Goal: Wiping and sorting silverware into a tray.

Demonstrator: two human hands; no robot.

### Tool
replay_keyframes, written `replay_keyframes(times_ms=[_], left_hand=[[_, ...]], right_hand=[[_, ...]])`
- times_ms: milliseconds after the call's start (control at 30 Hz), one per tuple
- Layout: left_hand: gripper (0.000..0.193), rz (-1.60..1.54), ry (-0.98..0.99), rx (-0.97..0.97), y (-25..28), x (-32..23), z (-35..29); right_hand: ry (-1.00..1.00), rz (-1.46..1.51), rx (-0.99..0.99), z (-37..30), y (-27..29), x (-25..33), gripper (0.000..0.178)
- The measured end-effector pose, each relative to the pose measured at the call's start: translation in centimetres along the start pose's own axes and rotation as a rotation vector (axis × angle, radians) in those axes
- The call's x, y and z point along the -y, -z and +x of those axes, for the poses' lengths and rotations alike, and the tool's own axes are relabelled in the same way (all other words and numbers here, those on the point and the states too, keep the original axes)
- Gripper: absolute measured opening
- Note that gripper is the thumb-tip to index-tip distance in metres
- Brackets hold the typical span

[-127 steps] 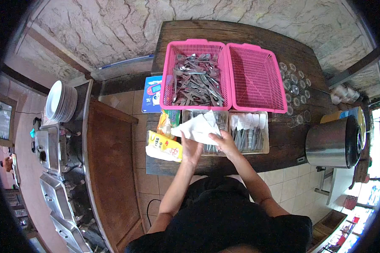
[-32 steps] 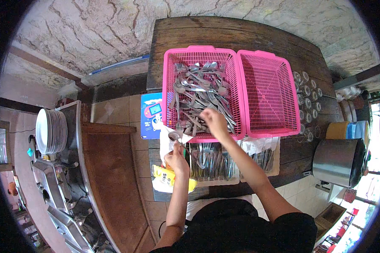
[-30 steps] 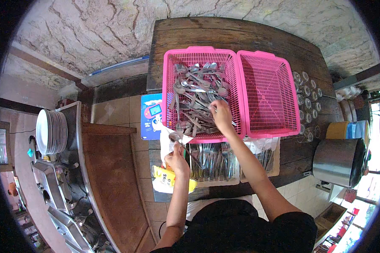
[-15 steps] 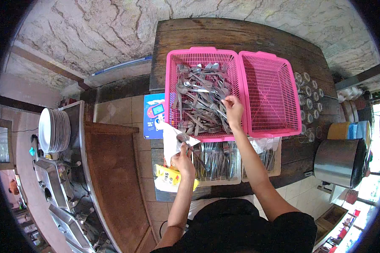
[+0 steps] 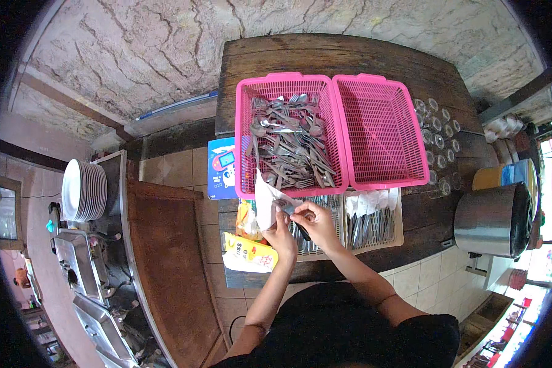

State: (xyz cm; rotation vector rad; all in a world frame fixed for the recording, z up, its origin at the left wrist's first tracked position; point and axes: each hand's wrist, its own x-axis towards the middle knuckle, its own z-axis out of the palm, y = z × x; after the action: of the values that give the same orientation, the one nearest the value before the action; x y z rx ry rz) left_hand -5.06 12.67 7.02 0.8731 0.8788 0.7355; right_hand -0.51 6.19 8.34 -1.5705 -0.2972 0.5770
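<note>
My left hand is closed on a white cloth, which stands up in a point by the basket's front rim. Against the cloth lies a spoon, mostly covered by fingers; a dark handle end shows below. My right hand meets the left, its fingers pinched at the spoon. Behind them, a pink basket holds a heap of loose cutlery. Under my hands is a cream basket with cutlery in rows, partly hidden.
A second pink basket sits at the right, with a cream tray of cutlery and white cloths before it. Several glasses stand farther right, near a steel pot. At the left are a yellow packet, a blue box and stacked plates.
My right hand has left the cutlery heap and come down toward me to the left hand. The left hand with cloth and spoon has shifted slightly right.
</note>
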Motion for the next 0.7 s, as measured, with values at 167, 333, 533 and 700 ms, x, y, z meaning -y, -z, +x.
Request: replay_keyframes(times_ms=[167, 333, 533, 700], left_hand=[[0.015, -0.155, -0.006, 0.027, 0.4, -0.6, -1.8], [0.013, -0.007, -0.076, 0.058, 0.9, -0.9, -3.0], [0.009, -0.091, -0.08, 0.071, 1.4, -1.7, -3.8], [0.009, -0.048, -0.006, 0.168, 1.9, -2.6, -4.2]], right_hand=[[0.095, 0.023, -0.054, -0.8, 0.1, -0.7, 0.013], [0.101, 0.005, 0.001, -2.1, 0.5, -0.4, 0.014], [0.123, -0.246, 0.058, -4.0, 1.2, 1.0, 0.015], [0.194, -0.444, 0.165, -6.1, 1.7, -1.5, 0.025]])
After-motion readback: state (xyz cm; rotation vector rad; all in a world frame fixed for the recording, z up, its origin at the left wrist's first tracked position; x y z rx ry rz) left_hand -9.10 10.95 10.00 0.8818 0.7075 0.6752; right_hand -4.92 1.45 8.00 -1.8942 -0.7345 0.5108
